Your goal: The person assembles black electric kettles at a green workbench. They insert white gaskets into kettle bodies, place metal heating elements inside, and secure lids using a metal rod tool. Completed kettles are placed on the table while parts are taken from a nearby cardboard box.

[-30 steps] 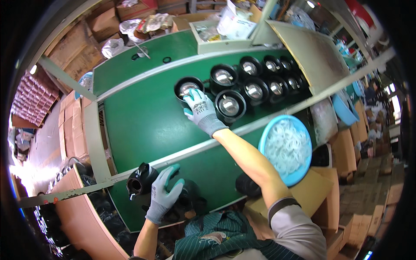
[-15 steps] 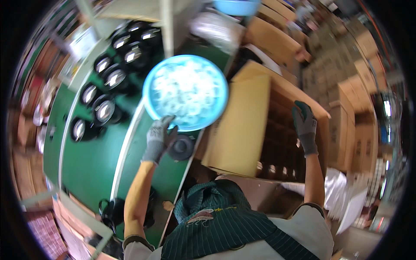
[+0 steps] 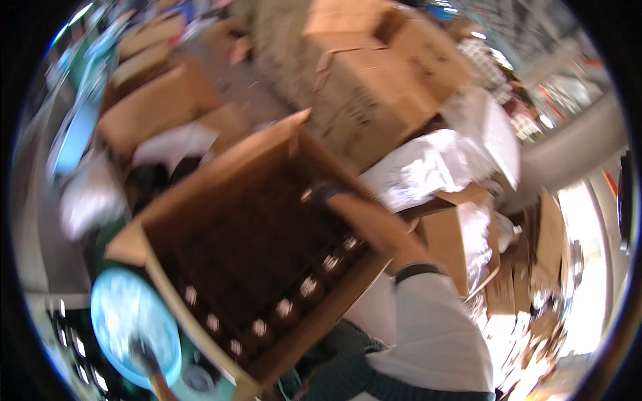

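Observation:
A large open cardboard box [image 3: 151, 277] sits before me, its dark inside split into a grid. Along its near and left sides stand several dark things with shiny round tops [image 3: 308, 287]. Deep in the box at its far right side is my gloved right hand [image 3: 325, 192]; shadow and blur hide its fingers and anything in them. At lower left is a light-blue basin [image 3: 175, 342] full of small clear, shiny pieces. My gloved left hand [image 3: 142, 351] is over the basin's contents, its fingers smeared by motion. Beside the basin lies a round black part [image 3: 198, 378].
Stacked closed cartons [image 3: 378, 100] rise beyond the box. White plastic sheeting [image 3: 428, 167] and a smaller open carton [image 3: 445, 240] lie to the right. Another open carton [image 3: 157, 110] and a clear plastic bag [image 3: 93, 197] are at left. Black parts with shiny faces [image 3: 77, 347] stand at lower left.
My view has swung right, bringing the box to the middle. The right hand has gone from above the box's right side down into it; the left has moved from the basin's rim over its contents.

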The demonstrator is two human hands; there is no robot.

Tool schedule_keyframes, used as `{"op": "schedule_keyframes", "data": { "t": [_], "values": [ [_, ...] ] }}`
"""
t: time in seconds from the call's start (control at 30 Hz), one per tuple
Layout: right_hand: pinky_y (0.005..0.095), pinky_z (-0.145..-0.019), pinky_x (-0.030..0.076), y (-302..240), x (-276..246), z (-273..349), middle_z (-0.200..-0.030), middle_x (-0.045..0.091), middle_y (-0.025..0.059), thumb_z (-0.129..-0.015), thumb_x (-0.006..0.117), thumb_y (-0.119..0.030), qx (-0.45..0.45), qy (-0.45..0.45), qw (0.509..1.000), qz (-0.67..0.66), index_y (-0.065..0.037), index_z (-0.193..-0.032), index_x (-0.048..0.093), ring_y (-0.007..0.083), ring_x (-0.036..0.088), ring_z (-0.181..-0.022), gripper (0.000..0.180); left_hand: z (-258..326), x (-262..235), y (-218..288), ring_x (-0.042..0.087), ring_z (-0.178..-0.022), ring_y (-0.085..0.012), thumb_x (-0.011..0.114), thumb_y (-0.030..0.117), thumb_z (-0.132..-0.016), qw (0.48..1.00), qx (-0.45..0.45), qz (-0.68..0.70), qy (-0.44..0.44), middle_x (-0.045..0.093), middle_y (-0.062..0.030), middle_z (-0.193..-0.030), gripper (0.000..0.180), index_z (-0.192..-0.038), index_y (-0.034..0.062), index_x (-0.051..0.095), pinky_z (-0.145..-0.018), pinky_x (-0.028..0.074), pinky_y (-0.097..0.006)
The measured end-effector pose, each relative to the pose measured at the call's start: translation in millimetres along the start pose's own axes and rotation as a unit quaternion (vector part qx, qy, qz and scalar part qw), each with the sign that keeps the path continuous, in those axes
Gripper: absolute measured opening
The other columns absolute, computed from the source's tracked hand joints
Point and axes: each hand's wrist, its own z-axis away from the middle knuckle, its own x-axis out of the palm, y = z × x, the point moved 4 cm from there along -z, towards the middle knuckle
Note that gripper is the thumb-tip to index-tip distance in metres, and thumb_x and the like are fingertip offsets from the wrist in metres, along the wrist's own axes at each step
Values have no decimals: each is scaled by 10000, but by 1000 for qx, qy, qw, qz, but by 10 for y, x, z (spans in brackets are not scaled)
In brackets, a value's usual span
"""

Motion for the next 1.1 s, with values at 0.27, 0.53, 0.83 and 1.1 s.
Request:
{"op": "schedule_keyframes", "data": {
  "t": [0.27, 0.53, 0.83, 1.1],
  "values": [
    [471, -952, 536, -143, 348, -537, -1144, 716, 205, -949, 585, -380, -45, -12, 999, 19, -55, -1097, 751, 376, 682, -1086, 394, -108, -707, 808, 693, -1017, -403, 605, 333, -1005, 985, -151, -76, -14, 726, -229, -1153, 380, -1172, 13, 723, -876, 577, -464],
    [478, -878, 570, -330, 539, -571, -1035, 748, 172, -958, 561, -314, -86, -1, 996, 36, -65, -1013, 767, 366, 717, -977, 327, 62, -725, 841, 665, -1137, -315, 708, 242, -955, 970, -217, 101, 50, 684, -241, -1255, 363, -1248, 30, 678, -917, 556, -379],
    [466, -823, 576, -621, -866, 422, -979, 756, 149, -952, 529, -200, -242, 171, 954, 49, -85, -999, 757, 363, 726, -917, 260, -78, -1983, 1527, 674, -1170, -324, 678, 56, -967, 982, -130, -8, 140, 698, -176, -1257, 313, -1278, 24, 696, -1002, 535, -398],
    [393, -965, 558, -2053, -1597, 2577, -1277, 636, 130, -775, 884, -301, -384, 42, 824, -415, -21, -1402, 523, 210, 649, -1150, 775, 641, -2637, 2390, 685, -890, -141, 570, 102, -1056, 753, -199, 620, 95, 701, -53, -1090, 356, -1396, -5, 565, -784, 565, -289]
  ]
}}
